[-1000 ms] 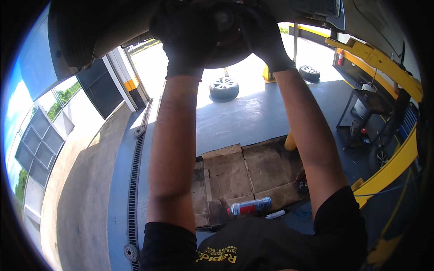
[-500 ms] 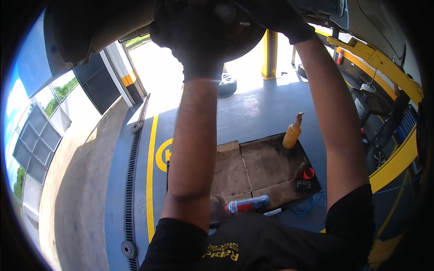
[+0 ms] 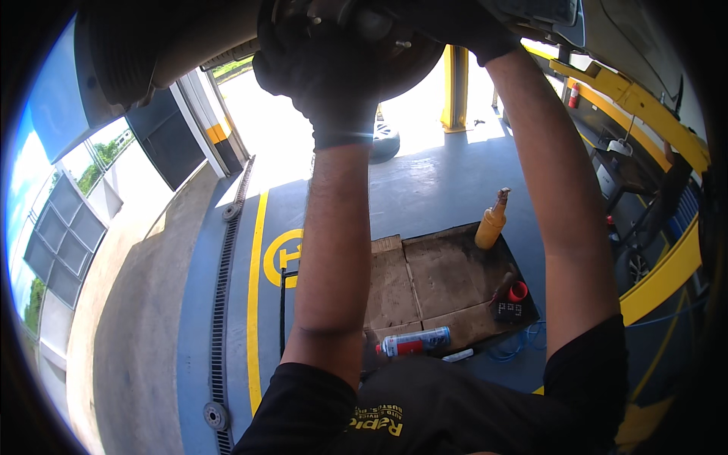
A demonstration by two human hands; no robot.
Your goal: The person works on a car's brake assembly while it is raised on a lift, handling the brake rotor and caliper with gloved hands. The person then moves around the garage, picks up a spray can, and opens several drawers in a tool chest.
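Note:
Overhead, at the top edge, is a dark round brake disc [image 3: 417, 67] with a wheel stud [image 3: 403, 44] standing out from its hub. My left hand [image 3: 322, 87], in a black glove, is raised against the disc's lower left side. Its fingers look curled, but shadow hides what they hold. My right hand [image 3: 466, 30], also black-gloved, reaches in from the right across the disc's upper side. Its fingers are lost in the dark at the top.
Below, a cart top [image 3: 447, 277] lined with stained cardboard carries a yellow bottle [image 3: 491, 227], a spray can [image 3: 415, 342] and a red cup [image 3: 518, 291]. A yellow lift arm [image 3: 618, 91] curves along the right. A tyre [image 3: 385, 142] lies on the floor beyond.
My left hand has shifted slightly down and right, showing more of the hub above it. The right hand has moved slightly up and left.

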